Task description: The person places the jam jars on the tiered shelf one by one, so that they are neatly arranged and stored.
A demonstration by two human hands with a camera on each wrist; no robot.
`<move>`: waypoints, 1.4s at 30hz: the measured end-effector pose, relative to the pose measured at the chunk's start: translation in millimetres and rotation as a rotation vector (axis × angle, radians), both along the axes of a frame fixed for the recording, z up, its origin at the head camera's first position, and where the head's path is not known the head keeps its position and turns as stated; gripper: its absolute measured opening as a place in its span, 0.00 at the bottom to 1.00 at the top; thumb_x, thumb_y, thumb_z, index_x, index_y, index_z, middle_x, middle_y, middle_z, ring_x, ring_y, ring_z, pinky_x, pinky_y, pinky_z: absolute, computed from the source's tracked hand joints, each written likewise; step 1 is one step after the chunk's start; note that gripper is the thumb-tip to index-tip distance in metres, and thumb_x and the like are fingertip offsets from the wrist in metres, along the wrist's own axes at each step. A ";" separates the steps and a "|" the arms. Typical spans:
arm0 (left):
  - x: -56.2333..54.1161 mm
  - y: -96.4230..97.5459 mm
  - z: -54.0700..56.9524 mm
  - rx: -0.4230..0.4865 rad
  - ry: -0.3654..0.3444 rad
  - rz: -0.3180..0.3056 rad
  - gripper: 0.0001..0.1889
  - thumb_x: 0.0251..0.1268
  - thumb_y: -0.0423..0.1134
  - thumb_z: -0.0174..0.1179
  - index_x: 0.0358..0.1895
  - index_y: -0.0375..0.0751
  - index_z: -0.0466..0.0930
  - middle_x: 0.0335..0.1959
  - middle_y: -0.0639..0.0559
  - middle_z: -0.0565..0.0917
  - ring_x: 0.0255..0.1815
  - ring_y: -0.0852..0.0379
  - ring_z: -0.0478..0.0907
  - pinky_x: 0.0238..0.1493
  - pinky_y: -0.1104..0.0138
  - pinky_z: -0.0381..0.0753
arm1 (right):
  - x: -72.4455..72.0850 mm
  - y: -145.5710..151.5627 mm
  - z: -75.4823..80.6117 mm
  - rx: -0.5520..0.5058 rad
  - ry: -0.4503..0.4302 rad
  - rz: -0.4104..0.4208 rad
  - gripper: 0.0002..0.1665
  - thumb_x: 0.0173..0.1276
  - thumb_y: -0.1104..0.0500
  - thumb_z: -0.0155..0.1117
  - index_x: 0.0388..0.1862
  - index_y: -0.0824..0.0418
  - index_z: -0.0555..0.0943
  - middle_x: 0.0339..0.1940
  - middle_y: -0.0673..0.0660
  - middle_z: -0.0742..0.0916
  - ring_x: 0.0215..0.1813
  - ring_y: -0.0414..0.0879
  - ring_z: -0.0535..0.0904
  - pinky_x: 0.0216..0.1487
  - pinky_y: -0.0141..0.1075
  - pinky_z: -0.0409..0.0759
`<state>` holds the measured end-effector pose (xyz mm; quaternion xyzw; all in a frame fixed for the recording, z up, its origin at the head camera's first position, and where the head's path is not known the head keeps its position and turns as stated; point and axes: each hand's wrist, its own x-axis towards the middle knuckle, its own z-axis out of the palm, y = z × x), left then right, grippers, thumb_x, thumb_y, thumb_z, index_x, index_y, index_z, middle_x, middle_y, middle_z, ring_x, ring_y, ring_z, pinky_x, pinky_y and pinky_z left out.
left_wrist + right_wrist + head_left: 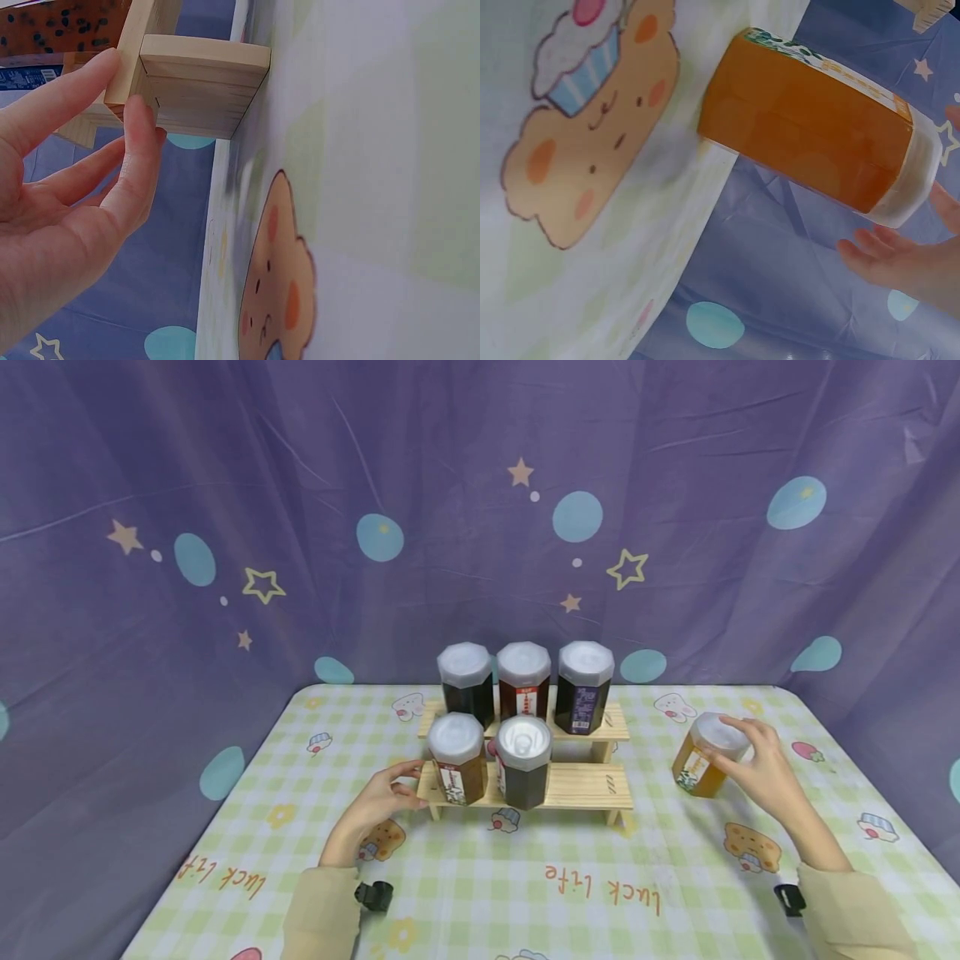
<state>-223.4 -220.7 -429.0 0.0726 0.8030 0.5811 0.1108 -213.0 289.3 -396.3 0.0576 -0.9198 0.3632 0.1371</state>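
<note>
A two-tier wooden rack (588,785) stands mid-table. My left hand (382,802) is at the left end of its lower tier, thumb and finger on the board's edge; the left wrist view shows two fingertips against the wood (129,67). Off to the right, my right hand (761,768) holds a honey-coloured jar (696,768) by its whitish lid, thumb in front and fingers behind. The jar leans; whether its base touches the cloth I cannot tell. On the lower tier are a brown jar (471,777) and a dark grey jar (525,781).
On the upper tier sit a black jar (471,697), a dark red jar (517,697) and a purple-labelled jar (581,702). A green checked tablecloth (480,877) covers the table. Behind it hangs a purple curtain (465,577).
</note>
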 end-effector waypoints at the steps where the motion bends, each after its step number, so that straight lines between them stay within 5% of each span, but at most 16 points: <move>1: 0.2 0.2 -0.1 -0.002 -0.001 0.003 0.36 0.47 0.25 0.62 0.62 0.28 0.59 0.53 0.33 0.66 0.31 0.55 0.75 0.32 0.67 0.73 | 0.1 0.3 -0.9 0.000 -0.006 -0.002 0.36 0.61 0.52 0.59 0.63 0.69 0.61 0.60 0.79 0.54 0.56 0.77 0.53 0.44 0.69 0.55; 17: -1.5 -1.0 -3.0 -0.001 -0.010 0.009 0.36 0.46 0.26 0.63 0.63 0.29 0.58 0.53 0.33 0.67 0.31 0.55 0.76 0.34 0.65 0.74 | -6.3 5.7 -13.8 -0.042 -0.066 -0.030 0.43 0.59 0.49 0.60 0.66 0.69 0.55 0.59 0.81 0.54 0.55 0.76 0.55 0.43 0.67 0.57; 38: -1.7 -2.2 -5.2 -0.003 0.009 -0.002 0.36 0.46 0.28 0.64 0.63 0.31 0.59 0.52 0.36 0.67 0.32 0.55 0.76 0.33 0.66 0.74 | -11.5 1.2 -26.6 -0.210 -0.061 -0.054 0.47 0.57 0.54 0.63 0.66 0.68 0.49 0.59 0.77 0.60 0.53 0.70 0.60 0.40 0.49 0.66; 42: -2.1 -2.2 -5.1 -0.005 0.009 0.000 0.36 0.46 0.27 0.64 0.63 0.31 0.59 0.52 0.36 0.68 0.32 0.55 0.76 0.33 0.66 0.74 | -32.5 22.7 -60.4 -0.211 -0.028 -0.095 0.49 0.51 0.45 0.67 0.68 0.50 0.53 0.61 0.73 0.61 0.55 0.71 0.60 0.40 0.54 0.67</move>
